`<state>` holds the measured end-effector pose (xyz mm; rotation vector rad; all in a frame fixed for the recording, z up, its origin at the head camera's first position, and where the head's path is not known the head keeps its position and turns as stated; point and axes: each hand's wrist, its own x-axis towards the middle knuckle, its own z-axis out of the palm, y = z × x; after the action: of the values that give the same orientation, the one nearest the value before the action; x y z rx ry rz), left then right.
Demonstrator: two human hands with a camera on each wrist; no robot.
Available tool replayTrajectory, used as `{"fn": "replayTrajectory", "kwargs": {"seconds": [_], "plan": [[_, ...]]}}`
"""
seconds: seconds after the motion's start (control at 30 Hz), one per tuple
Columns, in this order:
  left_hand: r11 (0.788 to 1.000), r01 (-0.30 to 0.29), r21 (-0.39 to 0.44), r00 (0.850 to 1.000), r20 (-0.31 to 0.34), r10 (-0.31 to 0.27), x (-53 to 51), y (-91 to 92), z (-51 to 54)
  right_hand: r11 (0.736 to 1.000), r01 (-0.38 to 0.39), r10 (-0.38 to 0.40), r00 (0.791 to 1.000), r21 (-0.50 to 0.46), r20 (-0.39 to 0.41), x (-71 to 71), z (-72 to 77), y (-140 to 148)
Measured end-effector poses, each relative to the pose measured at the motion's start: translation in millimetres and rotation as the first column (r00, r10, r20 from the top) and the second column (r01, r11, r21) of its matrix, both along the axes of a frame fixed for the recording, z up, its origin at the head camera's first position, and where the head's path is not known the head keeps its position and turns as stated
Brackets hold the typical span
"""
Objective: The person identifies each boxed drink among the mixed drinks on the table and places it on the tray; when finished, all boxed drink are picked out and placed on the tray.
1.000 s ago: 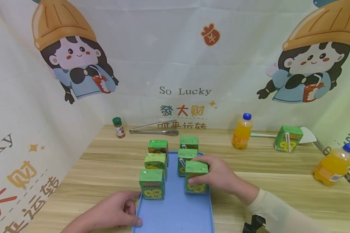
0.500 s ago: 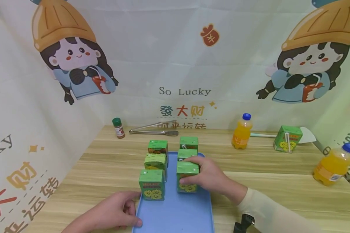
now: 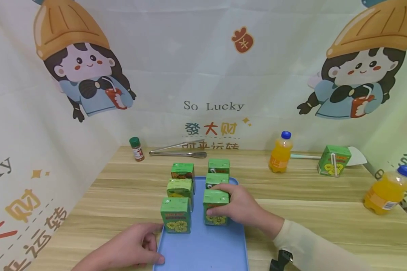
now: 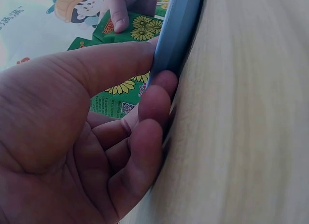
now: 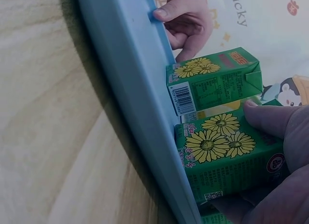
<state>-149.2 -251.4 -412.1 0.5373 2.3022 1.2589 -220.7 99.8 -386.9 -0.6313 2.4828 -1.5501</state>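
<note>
My right hand (image 3: 245, 207) grips a green juice carton (image 3: 216, 221) with a yellow flower print, thumb on its front face. It stands upright at the right side of a light blue tray (image 3: 207, 250). My left hand (image 3: 130, 244) pinches the tray's left rim; in the left wrist view its curled fingers (image 4: 153, 102) are at the rim's underside. Another flower-print carton (image 3: 176, 221) stands at the tray's left edge, with a yellow-green carton (image 3: 179, 185) and a further green carton (image 3: 183, 169) behind it. Two more cartons, a nearer one (image 3: 218, 178) and a farther one (image 3: 219, 164), line up behind the held one.
Along the back of the wooden table lie metal tongs (image 3: 179, 153) and a green-capped spice jar (image 3: 137, 149). To the right are an orange drink bottle (image 3: 280, 156), a second bottle (image 3: 388, 192), a single carton (image 3: 334, 162) and a white spatula (image 3: 357, 157).
My right hand has moved left with the gripped carton, bringing it in line with the ones behind it. The left hand has stayed on the tray's rim.
</note>
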Motion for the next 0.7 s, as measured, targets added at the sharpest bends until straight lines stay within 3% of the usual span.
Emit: {"fn": "replayTrajectory", "kwargs": {"seconds": [0.7], "plan": [[1.000, -0.010, -0.014, 1.000, 0.020, 0.010, 0.1, -0.2, 0.6, 1.000, -0.026, 0.026, 0.999, 0.005, -0.021, 3.7, 5.7, 9.2]]}}
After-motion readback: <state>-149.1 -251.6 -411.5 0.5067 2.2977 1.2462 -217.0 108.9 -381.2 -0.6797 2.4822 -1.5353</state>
